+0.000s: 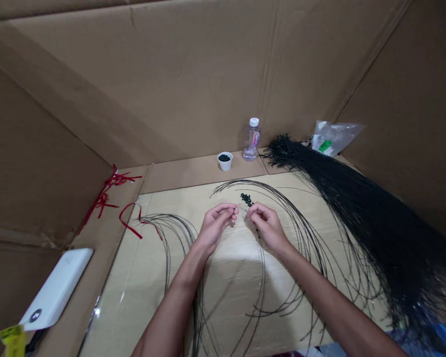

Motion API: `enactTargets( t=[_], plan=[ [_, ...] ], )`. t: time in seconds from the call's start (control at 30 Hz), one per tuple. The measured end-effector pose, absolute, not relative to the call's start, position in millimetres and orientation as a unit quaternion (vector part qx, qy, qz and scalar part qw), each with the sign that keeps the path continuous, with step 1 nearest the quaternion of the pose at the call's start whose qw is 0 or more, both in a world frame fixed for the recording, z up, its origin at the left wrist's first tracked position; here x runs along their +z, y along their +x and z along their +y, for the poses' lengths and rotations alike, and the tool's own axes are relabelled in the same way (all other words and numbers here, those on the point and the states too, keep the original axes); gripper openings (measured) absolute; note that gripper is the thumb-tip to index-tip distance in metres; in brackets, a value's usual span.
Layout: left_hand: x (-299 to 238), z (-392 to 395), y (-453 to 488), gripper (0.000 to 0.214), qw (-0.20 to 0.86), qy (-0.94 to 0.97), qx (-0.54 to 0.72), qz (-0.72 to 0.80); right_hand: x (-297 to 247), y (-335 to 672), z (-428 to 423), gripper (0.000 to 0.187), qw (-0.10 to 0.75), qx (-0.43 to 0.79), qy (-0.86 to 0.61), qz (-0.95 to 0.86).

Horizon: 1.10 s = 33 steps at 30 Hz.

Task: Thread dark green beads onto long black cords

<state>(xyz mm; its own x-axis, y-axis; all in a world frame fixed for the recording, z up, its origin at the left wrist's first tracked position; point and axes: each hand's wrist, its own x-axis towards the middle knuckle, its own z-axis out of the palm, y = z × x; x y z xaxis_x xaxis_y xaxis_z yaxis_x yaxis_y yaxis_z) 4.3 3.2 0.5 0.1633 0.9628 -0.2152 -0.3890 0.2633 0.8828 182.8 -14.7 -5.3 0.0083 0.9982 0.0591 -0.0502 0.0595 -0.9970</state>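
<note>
My left hand (220, 222) is closed in a pinch above the middle of the table; what lies between its fingertips is too small to make out. Close by on its right, my right hand (264, 222) pinches a thin black cord, and a few dark cords (262, 267) hang down below it. The two hands are a short gap apart. Just beyond the right fingertips lies a small pile of dark green or black beads (246, 199). A loose curved bunch of black cords (295, 210) passes to the right, and another bunch (178, 223) bends round beside my left forearm.
A white cup (225, 162) of dark beads and a clear bottle (251, 141) stand at the back. Rightward lie a thick black cord bundle (357, 208) and a plastic bag (334, 138). Red ribbons (130, 220) and a white device (59, 290) are leftward. Cardboard walls (193, 84) enclose the table.
</note>
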Motion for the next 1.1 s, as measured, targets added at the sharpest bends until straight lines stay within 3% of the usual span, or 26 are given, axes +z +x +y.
enactTargets(
  t=[1.1],
  plan=[
    [-6.1,0.6,4.7,0.032,0.664,0.397,0.491,0.400,-5.2,180.9,-18.8,0.014,0.499,0.481,-0.481,-0.537]
  ],
)
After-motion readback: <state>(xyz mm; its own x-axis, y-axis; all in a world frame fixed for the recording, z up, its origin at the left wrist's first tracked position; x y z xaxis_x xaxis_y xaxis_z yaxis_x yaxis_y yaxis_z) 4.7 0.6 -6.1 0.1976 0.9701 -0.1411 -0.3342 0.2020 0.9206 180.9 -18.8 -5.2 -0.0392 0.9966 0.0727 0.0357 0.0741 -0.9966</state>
